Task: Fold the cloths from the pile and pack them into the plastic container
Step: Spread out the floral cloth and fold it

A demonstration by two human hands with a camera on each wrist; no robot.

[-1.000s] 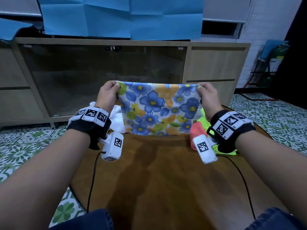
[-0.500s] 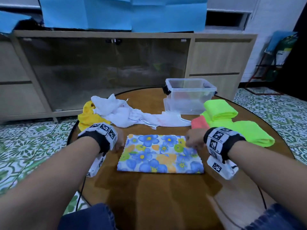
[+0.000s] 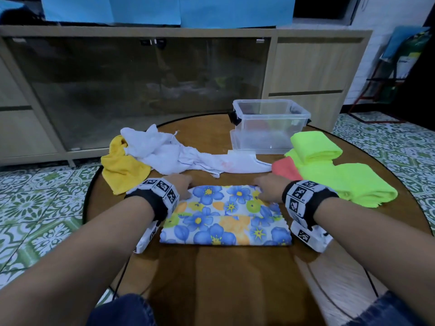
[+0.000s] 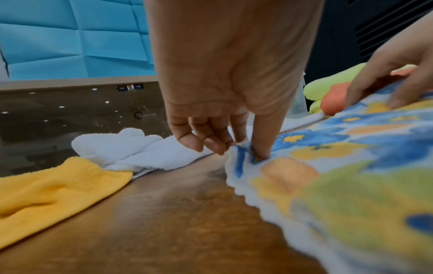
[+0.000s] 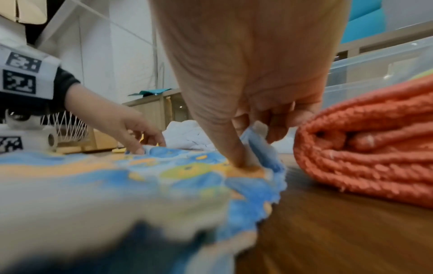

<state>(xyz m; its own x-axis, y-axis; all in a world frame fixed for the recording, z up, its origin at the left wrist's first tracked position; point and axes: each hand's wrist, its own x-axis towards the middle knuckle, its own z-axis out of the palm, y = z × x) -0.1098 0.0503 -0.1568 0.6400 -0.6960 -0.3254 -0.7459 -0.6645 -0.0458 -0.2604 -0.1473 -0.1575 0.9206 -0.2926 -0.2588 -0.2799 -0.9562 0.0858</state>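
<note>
A round brown wooden table (image 3: 223,274) stands on a floor of green-and-white patterned tiles (image 3: 42,191), facing a long pale wooden cabinet with dark glass doors (image 3: 141,90); blue paper sheets (image 3: 164,10) hang on the wall above it. At the table's far side sits a clear plastic container with no lid on (image 3: 270,128). Left of it lie a crumpled white cloth (image 3: 169,156) and a yellow cloth (image 3: 122,165); to the right are folded neon-green cloths (image 3: 341,177) and a rolled coral-orange cloth (image 3: 284,169).

A blue, orange and green flower-print cloth (image 3: 226,217) lies folded flat in the middle of the table, near the person. The left hand (image 4: 225,83) pinches its far left corner between thumb and curled fingers. The right hand (image 5: 253,77) pinches the far right corner likewise, the thumb pressing down on top and the fingers curled behind the raised edge, just beside the coral-orange roll.
</note>
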